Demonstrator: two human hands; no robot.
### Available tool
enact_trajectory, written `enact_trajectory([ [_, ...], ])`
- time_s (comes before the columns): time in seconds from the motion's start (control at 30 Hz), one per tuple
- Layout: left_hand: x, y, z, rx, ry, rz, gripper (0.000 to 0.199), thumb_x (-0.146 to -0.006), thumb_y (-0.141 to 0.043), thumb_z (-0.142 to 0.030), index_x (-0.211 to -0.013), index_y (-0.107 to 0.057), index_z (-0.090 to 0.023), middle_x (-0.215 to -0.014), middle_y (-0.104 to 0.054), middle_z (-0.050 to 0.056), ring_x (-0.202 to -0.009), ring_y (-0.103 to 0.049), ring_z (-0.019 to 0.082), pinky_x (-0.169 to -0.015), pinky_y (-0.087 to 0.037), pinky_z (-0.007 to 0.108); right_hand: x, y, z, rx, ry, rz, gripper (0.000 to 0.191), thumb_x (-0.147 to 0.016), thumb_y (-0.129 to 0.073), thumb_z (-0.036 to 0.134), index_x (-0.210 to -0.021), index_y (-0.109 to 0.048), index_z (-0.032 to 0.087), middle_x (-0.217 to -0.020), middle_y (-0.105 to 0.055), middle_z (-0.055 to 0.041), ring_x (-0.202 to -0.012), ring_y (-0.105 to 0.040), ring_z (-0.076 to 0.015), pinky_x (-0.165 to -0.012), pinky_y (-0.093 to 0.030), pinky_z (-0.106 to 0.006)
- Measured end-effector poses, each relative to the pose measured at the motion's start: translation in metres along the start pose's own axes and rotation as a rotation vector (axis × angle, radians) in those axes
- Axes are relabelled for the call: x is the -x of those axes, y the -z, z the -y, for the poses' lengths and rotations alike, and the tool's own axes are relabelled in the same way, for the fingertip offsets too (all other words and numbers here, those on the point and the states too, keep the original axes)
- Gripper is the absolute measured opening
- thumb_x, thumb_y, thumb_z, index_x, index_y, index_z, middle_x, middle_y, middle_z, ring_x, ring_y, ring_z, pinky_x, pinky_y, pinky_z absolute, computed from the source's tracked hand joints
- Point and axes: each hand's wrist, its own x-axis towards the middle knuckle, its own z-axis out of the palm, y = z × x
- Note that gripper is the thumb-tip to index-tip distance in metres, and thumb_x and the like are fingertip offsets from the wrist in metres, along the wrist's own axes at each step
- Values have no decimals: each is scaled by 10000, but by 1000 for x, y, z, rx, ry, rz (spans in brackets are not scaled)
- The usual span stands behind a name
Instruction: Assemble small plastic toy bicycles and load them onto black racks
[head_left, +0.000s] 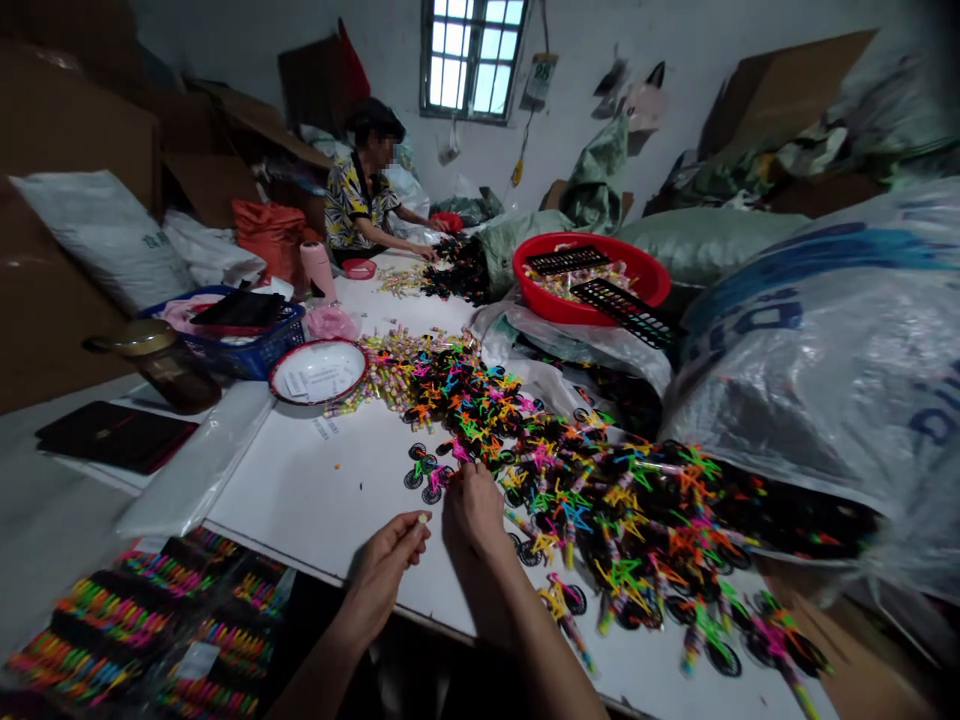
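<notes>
My left hand (391, 558) is held above the front edge of the white table, thumb and fingers pinched together. A small pale tip (423, 518) pokes out of that pinch; the rest is hidden in the palm. My right hand (478, 508) reaches to the near side of the pile, its fingers curled down at a pink toy bicycle (444, 476) with black wheels. Its fingertips are partly hidden. Beside it lies a green toy bicycle (420, 462). The heap of bright toy bicycles (480, 400), some joined to striped candy tubes, spreads along the table to the right.
A red-rimmed white bowl (319, 372) and a blue basket (232, 340) stand at left. Behind the heap sit a red tub (592, 275) and a large white sack (817, 350). Packed toys (150, 630) lie below left. A co-worker (367, 190) sits at the far end.
</notes>
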Motion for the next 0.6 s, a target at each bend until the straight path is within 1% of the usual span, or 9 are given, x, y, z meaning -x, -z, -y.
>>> enact_trajectory([
  [0.1,0,7,1,1,5,-16,473,-605,-771,-476,-925,-699,-135,-713,-618,30,-616,-484,113,-580,-342,236,-1,0,-5,-88,0,39,244,-872,-496,287,-1014,-610,126,-1010,-611,-135,-899,-596,-217,-714,-408,-276],
  [0.17,2,13,-1,9,15,-42,486,-584,-780,-482,-914,-700,-134,-719,-625,36,-619,-491,115,-584,-349,239,-4,0,-7,-106,-11,46,261,-861,-520,335,-991,-617,130,-1020,-614,-135,-895,-605,-215,-709,-408,-271],
  [0.23,4,15,-4,23,28,-55,490,-564,-791,-478,-899,-703,-130,-723,-634,44,-624,-500,118,-588,-357,241,-6,-1,-6,-69,-53,38,233,-847,-532,308,-977,-615,133,-1020,-618,-137,-885,-612,-222,-685,-407,-274],
  [0.3,7,14,-4,39,33,-60,483,-551,-801,-464,-881,-704,-125,-711,-637,47,-624,-504,118,-587,-359,240,-8,-1,-3,-26,-91,25,199,-827,-533,240,-977,-605,131,-1004,-626,-143,-873,-618,-231,-664,-406,-281],
  [0.33,7,13,-4,47,32,-60,478,-548,-805,-454,-876,-704,-121,-702,-637,46,-623,-504,117,-585,-360,239,-8,0,-2,-30,-97,32,192,-816,-530,210,-977,-598,130,-981,-634,-140,-859,-621,-230,-656,-406,-281],
  [0.4,7,11,-4,63,22,-61,469,-548,-810,-438,-871,-701,-116,-689,-636,43,-618,-503,112,-582,-360,235,-4,4,2,-109,-82,58,220,-798,-525,182,-1006,-576,135,-919,-651,-112,-810,-626,-211,-643,-412,-270],
  [0.47,5,10,-4,105,2,-72,456,-551,-813,-427,-864,-696,-116,-694,-637,41,-617,-509,110,-579,-363,233,5,10,6,-242,-20,67,320,-779,-544,197,-1094,-533,143,-878,-655,-71,-759,-622,-188,-642,-425,-258],
  [0.5,4,10,-5,133,-15,-82,450,-556,-812,-423,-866,-691,-120,-704,-638,38,-618,-513,109,-578,-365,231,12,13,9,-297,36,55,379,-772,-549,201,-1145,-506,148,-888,-654,-61,-757,-619,-181,-656,-435,-257],
  [0.6,-1,9,-7,170,-79,-94,444,-585,-805,-395,-925,-673,-143,-783,-654,34,-640,-529,108,-577,-371,223,35,16,21,-333,241,28,471,-753,-532,151,-1219,-472,174,-1010,-635,-79,-876,-605,-195,-752,-455,-280],
])
